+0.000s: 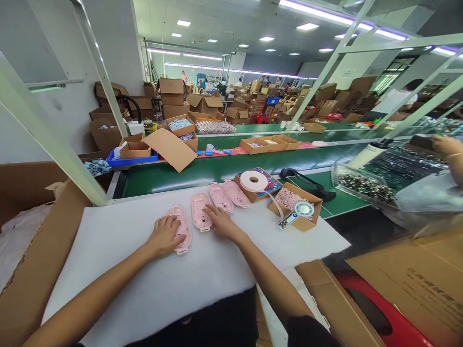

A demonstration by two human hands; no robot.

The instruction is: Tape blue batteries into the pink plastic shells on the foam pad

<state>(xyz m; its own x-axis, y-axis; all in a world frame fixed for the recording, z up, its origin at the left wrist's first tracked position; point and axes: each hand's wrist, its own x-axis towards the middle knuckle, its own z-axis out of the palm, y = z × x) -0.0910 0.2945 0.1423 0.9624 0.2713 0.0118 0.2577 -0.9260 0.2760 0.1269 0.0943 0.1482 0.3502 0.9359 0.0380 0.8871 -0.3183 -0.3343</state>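
Several pink plastic shells with rounded ends and small end tabs lie on a white padded work surface (133, 270). On the leftmost pink shell (185, 225) rests my left hand (164, 235), its fingers and thumb spread over the left side. My right hand (221, 222) reaches over the lower right of the second pink shell (198, 205), fingers stretched out and touching it. Small dark spots show on the shells, too small to make out. Beyond my right hand, two more pink shells, a middle one (220, 195) and a right one (237, 193), lie side by side.
A white tape roll (253, 181) sits on a box at the back. Beside it, a carton (313, 219) of small pink parts carries a small round-headed fan-like item (303, 209). A green conveyor (173, 179) runs behind. Another person's hand (446, 144) shows at right.
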